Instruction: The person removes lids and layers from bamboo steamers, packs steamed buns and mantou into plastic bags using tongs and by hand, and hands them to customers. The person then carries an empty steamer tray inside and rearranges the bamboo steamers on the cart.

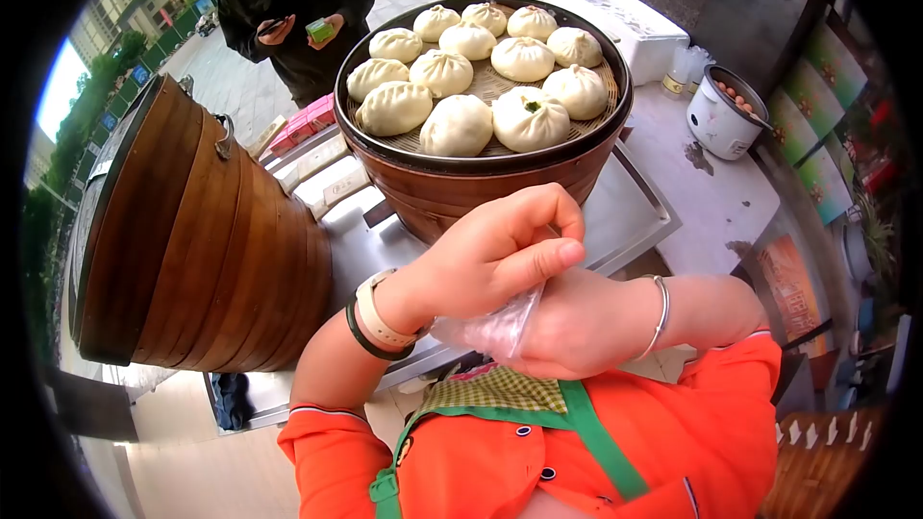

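Observation:
My left hand (510,250), with a watch (375,312) at its wrist, crosses above my right hand in front of the steamer. Its fingers are curled and the thumb is pressed in; anything between them is hidden. My right hand (572,327) lies beneath, a bracelet (661,315) on its forearm. A thin clear plastic bag (490,327) bunches at its fingers, which are mostly hidden. Beyond both hands stands a round steamer (481,178) filled with several pale buns (457,125); one shows green filling.
A tall wooden steamer (212,250) leans at left. A person (298,19) across the counter holds a phone and a green packet. At right are a white foam box (625,29) and a pot of eggs (726,125). Pink boxes (303,125) lie behind the metal table (625,221).

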A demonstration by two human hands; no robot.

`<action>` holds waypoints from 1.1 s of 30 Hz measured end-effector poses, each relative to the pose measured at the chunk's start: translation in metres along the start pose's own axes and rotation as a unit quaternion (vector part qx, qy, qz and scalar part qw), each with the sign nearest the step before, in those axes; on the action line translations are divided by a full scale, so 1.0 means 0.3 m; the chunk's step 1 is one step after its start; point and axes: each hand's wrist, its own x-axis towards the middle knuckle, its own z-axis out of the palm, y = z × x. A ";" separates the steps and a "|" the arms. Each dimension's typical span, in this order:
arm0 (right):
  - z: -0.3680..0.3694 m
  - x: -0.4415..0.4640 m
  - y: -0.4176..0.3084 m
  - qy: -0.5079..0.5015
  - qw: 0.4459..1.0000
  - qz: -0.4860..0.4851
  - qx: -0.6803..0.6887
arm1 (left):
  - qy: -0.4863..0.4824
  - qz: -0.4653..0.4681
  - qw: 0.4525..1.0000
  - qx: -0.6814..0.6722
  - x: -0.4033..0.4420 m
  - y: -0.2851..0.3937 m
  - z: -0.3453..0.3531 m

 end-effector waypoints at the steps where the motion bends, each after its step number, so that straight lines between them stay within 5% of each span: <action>1: -0.012 0.010 -0.002 0.106 0.985 -0.043 -0.129 | -0.002 0.005 1.000 0.003 0.000 0.003 -0.018; 2: -0.046 0.002 -0.018 0.200 0.971 -0.041 -0.123 | 0.080 0.018 0.997 -0.001 -0.017 0.013 -0.047; 3: -0.101 -0.039 -0.027 0.150 0.983 0.028 -0.104 | 0.161 0.030 0.986 -0.005 -0.039 0.025 -0.078; 5: -0.116 -0.081 0.025 0.258 0.956 0.108 0.086 | 0.112 0.017 0.988 -0.105 -0.087 0.034 -0.098; 6: -0.126 -0.109 0.043 0.257 0.956 0.108 0.085 | 0.092 -0.009 0.994 0.058 -0.096 0.043 -0.094; 8: -0.142 -0.148 0.079 0.190 0.868 0.069 0.453 | 0.069 0.021 0.939 0.336 -0.087 0.042 -0.060; 11: -0.093 -0.119 0.177 -0.076 0.752 -0.209 0.620 | 0.001 0.085 0.986 0.143 -0.043 -0.038 -0.093; 12: -0.067 -0.096 0.210 -0.148 0.710 -0.226 0.650 | -0.016 0.074 0.996 0.048 -0.019 -0.038 -0.090; 13: -0.049 -0.113 0.199 -0.124 0.738 -0.080 0.659 | -0.031 0.067 0.996 -0.046 0.010 -0.029 -0.089; 15: -0.159 -0.081 0.152 -0.228 0.831 0.206 0.463 | -0.077 0.081 0.994 -0.008 0.072 0.042 -0.075; 16: -0.187 -0.080 0.137 -0.235 0.829 0.204 0.464 | -0.135 0.110 0.985 0.013 0.093 0.076 -0.053; 18: -0.249 -0.075 0.126 -0.211 0.943 0.057 0.253 | -0.214 0.157 0.957 0.114 0.107 0.125 -0.015; 19: -0.294 -0.071 0.108 -0.216 0.943 0.053 0.249 | -0.235 0.169 0.939 0.186 0.091 0.137 0.022; 21: -0.378 -0.066 0.059 -0.253 0.954 0.161 0.007 | -0.202 0.181 0.858 0.435 0.082 0.146 0.096; 23: -0.415 -0.036 0.028 -0.124 0.966 0.206 -0.094 | -0.122 0.206 0.740 0.629 0.083 0.128 0.150; 27: -0.462 0.046 0.086 -0.112 0.965 0.159 -0.175 | -0.063 0.220 0.739 0.634 0.111 0.102 0.112; 28: -0.476 0.063 0.132 -0.102 0.968 0.089 -0.213 | -0.044 0.215 0.701 0.679 0.107 0.105 0.107; 31: -0.482 0.120 0.188 -0.137 0.952 0.096 -0.258 | -0.001 0.194 0.647 0.738 0.100 0.086 0.095; 33: -0.433 0.175 0.248 0.137 0.919 -0.035 -0.368 | -0.002 0.158 0.668 0.727 0.112 0.074 0.090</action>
